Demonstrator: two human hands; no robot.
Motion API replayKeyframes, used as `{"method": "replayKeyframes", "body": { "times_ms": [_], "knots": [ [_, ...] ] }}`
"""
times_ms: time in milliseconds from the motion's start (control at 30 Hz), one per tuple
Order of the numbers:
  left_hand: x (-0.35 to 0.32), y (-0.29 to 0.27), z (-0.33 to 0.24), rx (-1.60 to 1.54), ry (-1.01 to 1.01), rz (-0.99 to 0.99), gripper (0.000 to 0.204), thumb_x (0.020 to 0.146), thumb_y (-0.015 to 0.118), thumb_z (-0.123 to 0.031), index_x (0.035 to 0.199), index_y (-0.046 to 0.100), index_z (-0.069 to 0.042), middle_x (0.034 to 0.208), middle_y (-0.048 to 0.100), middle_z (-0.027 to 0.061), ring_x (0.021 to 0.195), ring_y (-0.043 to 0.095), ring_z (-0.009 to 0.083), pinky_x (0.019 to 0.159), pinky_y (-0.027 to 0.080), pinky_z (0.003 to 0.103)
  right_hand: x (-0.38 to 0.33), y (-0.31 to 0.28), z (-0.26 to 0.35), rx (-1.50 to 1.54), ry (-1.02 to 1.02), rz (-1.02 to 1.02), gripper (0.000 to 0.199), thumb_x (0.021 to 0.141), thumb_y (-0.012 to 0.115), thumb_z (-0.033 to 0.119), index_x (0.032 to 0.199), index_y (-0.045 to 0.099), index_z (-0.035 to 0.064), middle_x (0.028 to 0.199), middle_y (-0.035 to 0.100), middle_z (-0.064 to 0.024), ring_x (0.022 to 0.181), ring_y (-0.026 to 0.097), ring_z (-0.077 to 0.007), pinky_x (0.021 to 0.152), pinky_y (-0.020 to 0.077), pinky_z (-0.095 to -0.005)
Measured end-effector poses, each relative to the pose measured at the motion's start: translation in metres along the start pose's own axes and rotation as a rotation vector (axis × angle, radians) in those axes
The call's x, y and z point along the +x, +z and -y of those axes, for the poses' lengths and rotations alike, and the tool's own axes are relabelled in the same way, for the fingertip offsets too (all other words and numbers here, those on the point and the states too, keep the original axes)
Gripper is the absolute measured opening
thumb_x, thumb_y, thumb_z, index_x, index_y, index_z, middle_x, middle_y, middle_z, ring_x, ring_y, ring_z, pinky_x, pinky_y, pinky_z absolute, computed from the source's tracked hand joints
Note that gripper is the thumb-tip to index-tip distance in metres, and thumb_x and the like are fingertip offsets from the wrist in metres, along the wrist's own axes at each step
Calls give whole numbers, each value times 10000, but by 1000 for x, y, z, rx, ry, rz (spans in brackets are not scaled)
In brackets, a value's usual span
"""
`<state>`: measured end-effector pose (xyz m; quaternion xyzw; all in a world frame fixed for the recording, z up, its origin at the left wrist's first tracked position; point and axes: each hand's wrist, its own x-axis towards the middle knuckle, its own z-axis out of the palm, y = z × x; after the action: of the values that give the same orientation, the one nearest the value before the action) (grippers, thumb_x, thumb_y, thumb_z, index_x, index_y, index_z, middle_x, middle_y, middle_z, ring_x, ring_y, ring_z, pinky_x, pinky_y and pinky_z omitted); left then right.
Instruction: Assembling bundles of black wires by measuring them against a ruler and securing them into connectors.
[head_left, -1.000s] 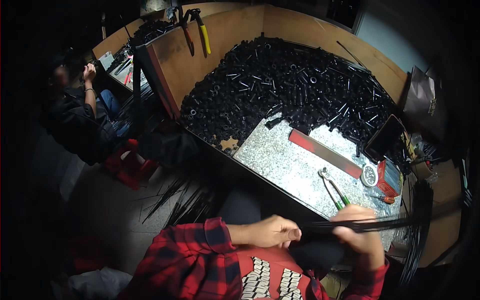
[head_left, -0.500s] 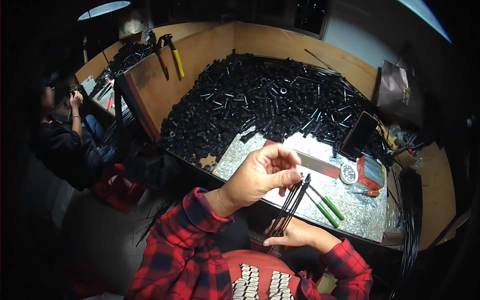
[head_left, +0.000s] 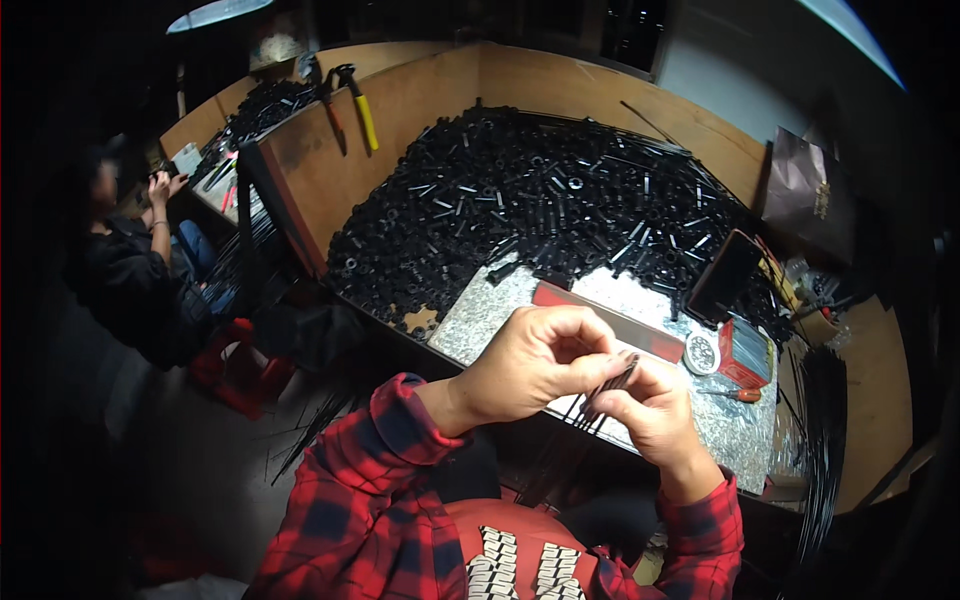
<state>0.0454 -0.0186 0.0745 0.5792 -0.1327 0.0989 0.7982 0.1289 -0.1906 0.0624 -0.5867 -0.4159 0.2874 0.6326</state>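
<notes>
A bundle of thin black rods (head_left: 580,415) hangs down from between my two hands, above the near edge of the pale speckled work board (head_left: 470,320). My left hand (head_left: 535,365) is closed, thumb and forefinger pinching at the rods' upper ends. Close against it, my right hand (head_left: 655,415) has thumb and fingers closed round the same rods just below their tips. Whatever sits at the very tips is too small to make out. My right hand covers the green-handled tool on the board.
Behind the board rises a heap of small black cylindrical parts (head_left: 520,200) within wooden walls (head_left: 610,95). A metal bar (head_left: 610,320), a round white container (head_left: 702,352), a red box (head_left: 742,352), a screwdriver (head_left: 742,395) and a phone (head_left: 725,275) lie nearby. Another person (head_left: 140,260) works at left.
My right hand has risen from low on the rods to their upper ends, beside my left hand. The green-handled tool has become hidden. The view has shifted slightly.
</notes>
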Motion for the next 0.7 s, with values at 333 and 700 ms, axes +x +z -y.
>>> {"method": "replayKeyframes", "body": {
  "times_ms": [333, 700],
  "knots": [
    [0, -3, 1, 264, 108, -20, 68, 870, 627, -47, 913, 635, 4, 780, 597, -1, 686, 558, 47, 598, 462, 193, 3, 15, -6, 130, -105, -110, 174, 851, 661, 119, 910, 591, -29, 787, 654, -118, 689, 648, -200, 658, 545, -311],
    [-10, -44, 8, 571, 379, -341, 195, 863, 602, -31, 1058, 592, -15, 954, 583, 28, 804, 554, 68, 702, 464, 208, 7, 11, -13, 67, -99, -190, 185, 876, 630, 149, 916, 562, -19, 757, 651, -134, 647, 652, -204, 624, 547, -312]
  ]
}}
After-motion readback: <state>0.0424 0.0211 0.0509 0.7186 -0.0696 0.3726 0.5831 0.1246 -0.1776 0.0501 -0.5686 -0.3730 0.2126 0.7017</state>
